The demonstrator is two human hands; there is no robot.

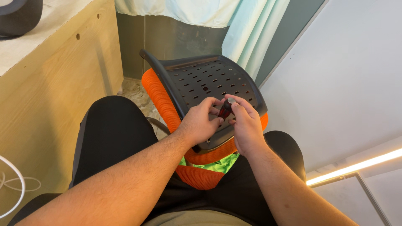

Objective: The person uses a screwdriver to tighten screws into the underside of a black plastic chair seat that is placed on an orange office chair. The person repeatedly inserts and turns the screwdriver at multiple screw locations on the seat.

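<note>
A: What lies nearest the camera?

B: The person's two bare forearms, running up from the bottom edge over black-trousered knees. Between the knees sits a strip of orange mesh with a patch of bright green fabric just above it.

A: And the hands?

B: Both meet over the near edge of a black perforated plastic chair panel, which stands tilted between the person's legs. The left hand is curled, its fingers bent inward and touching a small screwdriver with a red-and-black handle and a silver cap. The right hand is closed round the same handle from the other side, thumb and forefinger pinching it near the cap.

A: Where does the screwdriver point?

B: Down toward the panel, near its lower right edge. Its tip is hidden behind the fingers, so whether it touches the plastic cannot be told.

A: What surrounds the panel?

B: Orange mesh padding wraps its left and lower rim. Left of the knees rises a plywood cabinet side, with a white cable looping at its base.

A: Farther off?

B: A pale mint curtain hangs beyond the panel's far edge, against a grey-green wall. A white board fills the right, with a glowing light strip under it.
</note>
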